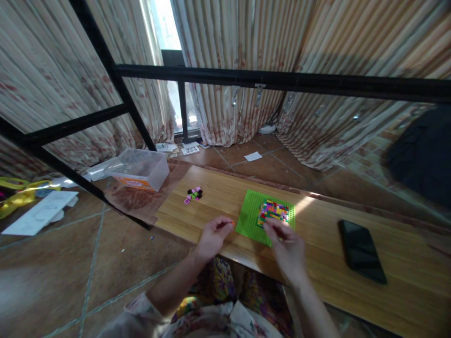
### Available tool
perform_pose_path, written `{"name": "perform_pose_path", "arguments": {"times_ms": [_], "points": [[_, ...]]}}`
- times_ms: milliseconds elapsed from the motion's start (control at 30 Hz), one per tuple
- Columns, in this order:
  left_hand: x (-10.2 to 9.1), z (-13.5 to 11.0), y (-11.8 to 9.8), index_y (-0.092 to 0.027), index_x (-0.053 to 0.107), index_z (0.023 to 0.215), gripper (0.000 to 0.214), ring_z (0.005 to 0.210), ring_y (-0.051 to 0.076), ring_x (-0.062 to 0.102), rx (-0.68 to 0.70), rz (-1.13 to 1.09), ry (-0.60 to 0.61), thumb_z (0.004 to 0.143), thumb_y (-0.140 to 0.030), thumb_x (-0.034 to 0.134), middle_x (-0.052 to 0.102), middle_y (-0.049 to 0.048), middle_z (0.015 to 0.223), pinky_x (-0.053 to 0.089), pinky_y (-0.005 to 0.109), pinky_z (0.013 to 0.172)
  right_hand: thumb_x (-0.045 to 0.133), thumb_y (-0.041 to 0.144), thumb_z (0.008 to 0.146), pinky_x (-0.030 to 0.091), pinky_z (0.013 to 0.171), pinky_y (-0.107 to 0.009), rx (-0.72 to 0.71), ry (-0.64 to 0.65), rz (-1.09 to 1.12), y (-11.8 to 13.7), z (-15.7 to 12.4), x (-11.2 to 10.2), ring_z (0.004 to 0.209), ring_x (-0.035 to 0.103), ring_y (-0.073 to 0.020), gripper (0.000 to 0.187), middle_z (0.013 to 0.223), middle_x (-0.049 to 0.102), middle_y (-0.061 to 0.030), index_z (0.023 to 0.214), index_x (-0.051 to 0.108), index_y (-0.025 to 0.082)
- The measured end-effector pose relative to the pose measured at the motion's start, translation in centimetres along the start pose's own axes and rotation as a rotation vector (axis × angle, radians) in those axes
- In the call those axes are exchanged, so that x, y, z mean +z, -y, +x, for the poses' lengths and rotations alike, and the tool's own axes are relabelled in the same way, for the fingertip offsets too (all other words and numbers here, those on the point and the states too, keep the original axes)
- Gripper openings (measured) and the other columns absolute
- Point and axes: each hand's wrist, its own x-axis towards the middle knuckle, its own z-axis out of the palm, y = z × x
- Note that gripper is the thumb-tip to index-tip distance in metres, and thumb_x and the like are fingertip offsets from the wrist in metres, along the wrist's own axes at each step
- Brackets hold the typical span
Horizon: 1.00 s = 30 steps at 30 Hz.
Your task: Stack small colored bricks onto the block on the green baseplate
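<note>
A green studded baseplate (248, 217) lies on the wooden bench, and a multicoloured block of toy bricks (276, 209) is built up on it. My left hand (213, 237) is just left of the plate, thumb and fingers pinched on a small orange brick (232, 223). Over the front of the built block is my right hand (288, 241), its fingers closed together. Whatever those fingertips may hold is hidden. Farther left on the bench sits a little pile of pink, black and green loose bricks (194, 193).
A black phone (362, 251) lies on the bench (324, 263) at the right. Beyond the bench's left end stands a clear plastic box (148, 166). Black metal bars (211, 72) cross in front of the curtains. A white panel (38, 213) rests on the tiled floor.
</note>
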Motion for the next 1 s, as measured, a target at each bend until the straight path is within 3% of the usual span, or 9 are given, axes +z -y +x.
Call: {"name": "perform_pose_path", "arguments": {"times_ms": [133,267,500,700,867,1000], "points": [[3.0,-1.6,-2.3,-0.014,0.067,0.083,0.030,0.067,0.009,0.059,-0.272,-0.411,0.159,0.070,-0.040,0.077,0.067,0.0029,0.081,0.047,0.022,0.068,0.064,0.041,0.080,0.052,0.076,-0.035,-0.080,0.110,0.032,0.6,-2.6,1.3,0.084,0.064,-0.0190,0.028,0.098,0.071,-0.0069,0.097,0.070,0.021],[4.3,-2.4,-3.8,-0.013,0.067,0.078,0.033,0.065,0.007,0.058,-0.411,-0.556,0.219,0.063,-0.037,0.082,0.066,0.0016,0.074,0.045,0.019,0.068,0.063,0.036,0.083,0.051,0.077,-0.032,-0.135,0.131,0.029,0.9,-3.1,1.0,0.090,0.063,-0.0182,0.022,0.099,0.069,-0.0052,0.100,0.070,0.023],[5.4,-2.3,-3.8,-0.012,0.066,0.072,0.032,0.062,0.007,0.056,-0.413,-0.572,0.230,0.063,-0.038,0.082,0.062,-0.0001,0.066,0.043,0.019,0.065,0.061,0.033,0.086,0.051,0.078,-0.029,-0.161,0.149,0.057,1.6,-3.4,0.1,0.090,0.063,-0.0161,0.016,0.097,0.067,-0.0031,0.096,0.070,0.025],[6.6,-2.1,-3.4,-0.011,0.067,0.073,0.034,0.064,0.007,0.055,-0.400,-0.536,0.222,0.062,-0.039,0.082,0.062,0.0003,0.067,0.043,0.020,0.068,0.063,0.034,0.084,0.052,0.076,-0.029,-0.110,0.069,0.053,1.3,-3.4,-0.5,0.091,0.063,-0.0176,0.015,0.096,0.068,-0.0038,0.091,0.072,0.025],[8.0,-2.1,-3.4,-0.012,0.069,0.077,0.033,0.068,0.009,0.056,-0.409,-0.489,0.198,0.064,-0.040,0.079,0.064,0.0021,0.073,0.043,0.023,0.070,0.061,0.033,0.085,0.051,0.079,-0.031,-0.131,0.025,0.041,0.9,-3.2,-0.8,0.091,0.063,-0.0176,0.015,0.095,0.068,-0.0035,0.091,0.072,0.025],[8.9,-2.1,-4.2,-0.011,0.070,0.073,0.025,0.063,0.008,0.053,-0.392,-0.406,0.181,0.068,-0.036,0.074,0.061,0.0009,0.066,0.040,0.022,0.065,0.058,0.034,0.087,0.050,0.084,-0.033,-0.167,-0.032,-0.014,0.2,-3.1,-0.9,0.096,0.062,-0.0181,0.018,0.101,0.067,-0.0044,0.095,0.072,0.025]]}}
